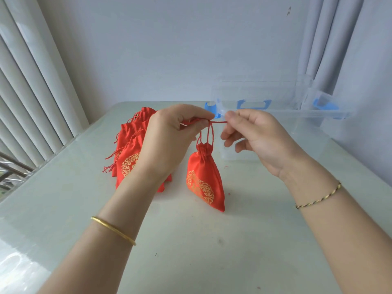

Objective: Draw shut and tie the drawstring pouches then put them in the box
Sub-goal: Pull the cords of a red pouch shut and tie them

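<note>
- Left hand (169, 132): fingers (199, 116) curled, pinching one end of the red drawstring (214, 122) between thumb and forefinger.
- Right hand (254, 134): thumb and forefinger pinch the other end of the cord. The remaining fingers (229, 143) are loosely curled and hold nothing.
- The cord runs taut and level between the two hands. Judged purpose: pulling the ends apart, either to close the mouth or to tighten a knot. Whether a knot is formed cannot be told.
- Pouch (203, 177): red with a gold motif, hanging from two cord loops below the hands. Its mouth is gathered shut. It tilts, and its lower corner appears to touch the table (191, 251).
- Holding it up lets its own weight keep the cords straight while they are worked.
- Pile of pouches (129, 149): lying on the table behind the left hand, cords loose. Judged to be awaiting the same treatment.
- Box (307, 113): clear plastic with blue latches, at the far right of the table, just beyond the right hand. No pouch is visible in it.
- Its position suits a short carry once the tie is made.
- Stage, as judged: tying in progress; boxing not yet done.
</note>
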A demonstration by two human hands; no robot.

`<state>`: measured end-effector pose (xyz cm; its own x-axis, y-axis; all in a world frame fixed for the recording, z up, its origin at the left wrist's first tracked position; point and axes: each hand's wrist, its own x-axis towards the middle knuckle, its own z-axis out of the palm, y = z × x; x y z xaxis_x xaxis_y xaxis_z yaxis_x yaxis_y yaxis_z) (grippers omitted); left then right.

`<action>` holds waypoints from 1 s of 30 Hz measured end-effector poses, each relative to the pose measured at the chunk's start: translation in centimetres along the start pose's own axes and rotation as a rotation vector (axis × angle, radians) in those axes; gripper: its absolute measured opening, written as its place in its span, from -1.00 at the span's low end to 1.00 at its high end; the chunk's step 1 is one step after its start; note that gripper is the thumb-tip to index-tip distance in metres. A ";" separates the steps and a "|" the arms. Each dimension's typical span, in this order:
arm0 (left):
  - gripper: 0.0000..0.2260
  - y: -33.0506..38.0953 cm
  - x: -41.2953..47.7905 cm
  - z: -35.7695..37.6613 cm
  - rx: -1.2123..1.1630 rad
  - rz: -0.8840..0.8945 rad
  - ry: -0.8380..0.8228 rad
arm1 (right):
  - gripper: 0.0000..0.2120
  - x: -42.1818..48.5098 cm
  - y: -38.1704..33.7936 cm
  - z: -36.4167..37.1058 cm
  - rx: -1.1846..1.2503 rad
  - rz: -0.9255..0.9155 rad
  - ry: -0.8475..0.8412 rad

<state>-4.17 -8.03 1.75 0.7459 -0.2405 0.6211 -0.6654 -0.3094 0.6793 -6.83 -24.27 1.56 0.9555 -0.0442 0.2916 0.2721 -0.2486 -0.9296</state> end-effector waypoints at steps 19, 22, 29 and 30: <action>-0.80 -1.6 0.5 -4.1 0.338 -0.061 -0.463 | -0.65 0.8 1.0 -0.1 0.575 0.326 0.116; -0.77 -1.7 0.5 -4.7 0.268 -0.109 -0.509 | -0.64 1.0 1.2 -0.3 0.673 0.376 0.169; -0.65 -1.8 0.4 -4.6 -0.133 -0.275 -0.438 | -0.61 0.9 1.1 -0.1 0.914 0.384 0.115; -0.62 -2.0 0.3 -4.4 -0.176 -0.300 -0.424 | -0.61 0.9 1.0 0.1 0.950 0.386 0.108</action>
<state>-2.74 -3.46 2.35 0.8257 -0.5265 0.2026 -0.3893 -0.2717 0.8802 -5.68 -24.50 0.84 0.9944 -0.0568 -0.0894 -0.0289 0.6665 -0.7450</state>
